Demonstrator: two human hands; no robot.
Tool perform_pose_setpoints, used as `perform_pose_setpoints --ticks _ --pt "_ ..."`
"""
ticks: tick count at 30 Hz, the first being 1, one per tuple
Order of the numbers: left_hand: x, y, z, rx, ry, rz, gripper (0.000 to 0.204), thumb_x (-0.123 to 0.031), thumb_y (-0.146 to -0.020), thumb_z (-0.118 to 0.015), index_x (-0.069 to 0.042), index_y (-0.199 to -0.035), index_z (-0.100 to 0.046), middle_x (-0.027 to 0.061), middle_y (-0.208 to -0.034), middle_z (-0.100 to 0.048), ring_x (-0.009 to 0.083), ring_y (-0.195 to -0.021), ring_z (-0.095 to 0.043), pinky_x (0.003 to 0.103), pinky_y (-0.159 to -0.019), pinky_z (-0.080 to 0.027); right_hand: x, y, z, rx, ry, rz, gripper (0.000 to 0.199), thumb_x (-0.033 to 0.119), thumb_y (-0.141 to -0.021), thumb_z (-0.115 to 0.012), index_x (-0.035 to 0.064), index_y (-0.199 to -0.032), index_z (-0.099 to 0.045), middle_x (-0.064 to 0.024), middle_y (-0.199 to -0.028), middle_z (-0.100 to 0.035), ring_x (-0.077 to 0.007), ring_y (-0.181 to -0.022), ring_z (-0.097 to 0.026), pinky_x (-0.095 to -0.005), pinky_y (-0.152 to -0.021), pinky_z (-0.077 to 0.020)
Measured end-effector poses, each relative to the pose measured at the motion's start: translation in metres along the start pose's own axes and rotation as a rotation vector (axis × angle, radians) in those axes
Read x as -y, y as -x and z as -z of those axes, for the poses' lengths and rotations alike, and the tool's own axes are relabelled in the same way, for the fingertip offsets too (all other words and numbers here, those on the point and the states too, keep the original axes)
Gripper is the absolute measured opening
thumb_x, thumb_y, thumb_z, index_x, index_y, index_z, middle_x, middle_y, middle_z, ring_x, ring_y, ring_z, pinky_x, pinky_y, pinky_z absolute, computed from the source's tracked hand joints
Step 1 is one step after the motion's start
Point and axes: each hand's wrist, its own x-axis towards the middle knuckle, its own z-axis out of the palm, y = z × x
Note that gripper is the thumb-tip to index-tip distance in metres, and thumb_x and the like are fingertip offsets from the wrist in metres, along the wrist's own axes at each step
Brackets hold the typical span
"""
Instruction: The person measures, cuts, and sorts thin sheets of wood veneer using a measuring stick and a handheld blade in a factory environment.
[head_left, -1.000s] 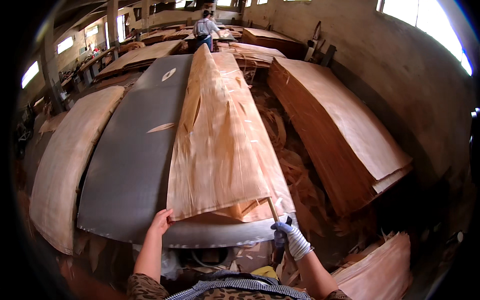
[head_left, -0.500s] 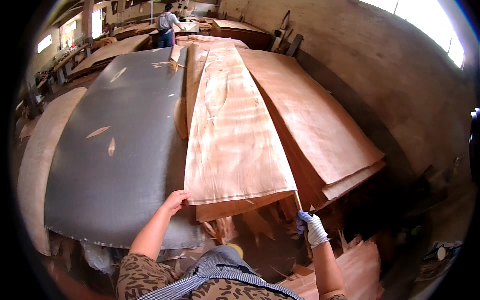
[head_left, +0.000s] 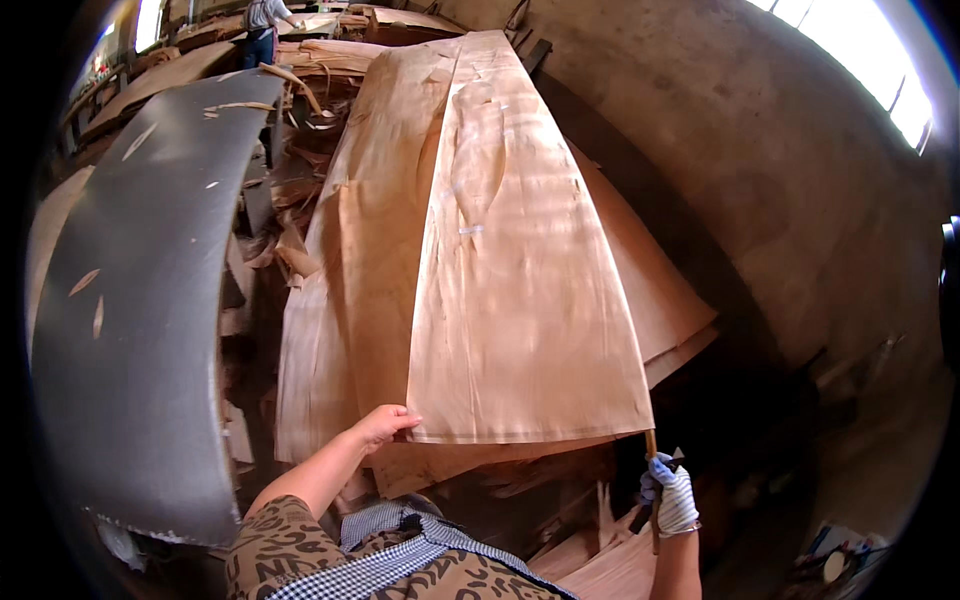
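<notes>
Pale wood sheet point(head_left: 530, 340), long and thin, spans the space in front of the person, partly over a stack point(head_left: 645, 290) and well apart from the grey table point(head_left: 140, 300). The left hand point(head_left: 385, 427) pinches its near left corner; the gloved right hand point(head_left: 668, 490) is wrapped around a stick point(head_left: 651, 442) (its tip meets the near right corner). Laying the sheet appears in hand; the next move likely calls for lining up edges before release.

A bright window point(head_left: 862, 45) sits high in the brownish, stained wall point(head_left: 690, 120).
</notes>
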Motion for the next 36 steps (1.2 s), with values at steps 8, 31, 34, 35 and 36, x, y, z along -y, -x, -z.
perform_pose_setpoints --ticks 8,31,34,35,36 --pt "0.006 -0.016 0.033 0.230 0.034 0.021 0.021 -0.025 -0.080 -0.061 -0.005 -0.086 -0.057 0.0021 -0.078 -0.059 0.0108 -0.068 -0.055 0.025 -0.066 -0.046 -0.011 0.024 -0.048 -0.264 0.234 0.201 0.043 0.022 -0.073 -0.066 0.0006 -0.105 -0.047 -0.0030 -0.056 -0.048 -0.0111 -0.041 -0.044 -0.0227 -0.036 -0.0364" --pt "0.245 -0.050 0.066 -0.134 1.126 -0.338 0.029 -0.025 -0.086 -0.051 -0.006 -0.108 -0.049 0.0080 -0.111 -0.053 0.0218 -0.103 -0.049 0.038 -0.089 -0.039 -0.011 -0.116 0.004 -0.219 0.470 0.470 0.027 0.016 -0.076 -0.063 0.0057 -0.100 -0.057 0.0007 -0.056 -0.051 -0.0084 -0.039 -0.043 -0.0217 -0.032 -0.0311" --pt "0.227 -0.048 0.056 -0.256 0.885 -0.551 0.026 -0.024 -0.085 -0.052 -0.005 -0.104 -0.052 0.0044 -0.104 -0.056 0.0188 -0.098 -0.052 0.035 -0.085 -0.041 -0.016 -0.149 0.009 -0.156 0.443 0.451 0.026 0.016 -0.076 -0.063 0.0058 -0.100 -0.057 0.0005 -0.053 -0.049 -0.0091 -0.036 -0.041 -0.0221 -0.031 -0.0312" --pt "0.220 -0.050 0.051 -0.270 0.774 -0.614 0.027 -0.026 -0.085 -0.052 -0.005 -0.103 -0.053 0.0042 -0.102 -0.057 0.0178 -0.096 -0.052 0.034 -0.084 -0.042 -0.018 -0.166 0.019 -0.174 0.435 0.450 0.025 0.016 -0.076 -0.063 0.0058 -0.099 -0.058 0.0002 -0.053 -0.049 -0.0095 -0.035 -0.041 -0.0223 -0.030 -0.0310" --pt "0.216 -0.045 0.046 -0.220 0.825 -0.600 0.030 -0.029 -0.086 -0.051 -0.005 -0.104 -0.052 0.0038 -0.102 -0.057 0.0174 -0.095 -0.052 0.034 -0.084 -0.042 -0.023 -0.174 0.015 -0.185 0.458 0.453 0.025 0.015 -0.076 -0.063 0.0058 -0.099 -0.057 0.0001 -0.053 -0.049 -0.0097 -0.035 -0.041 -0.0225 -0.030 -0.0310"
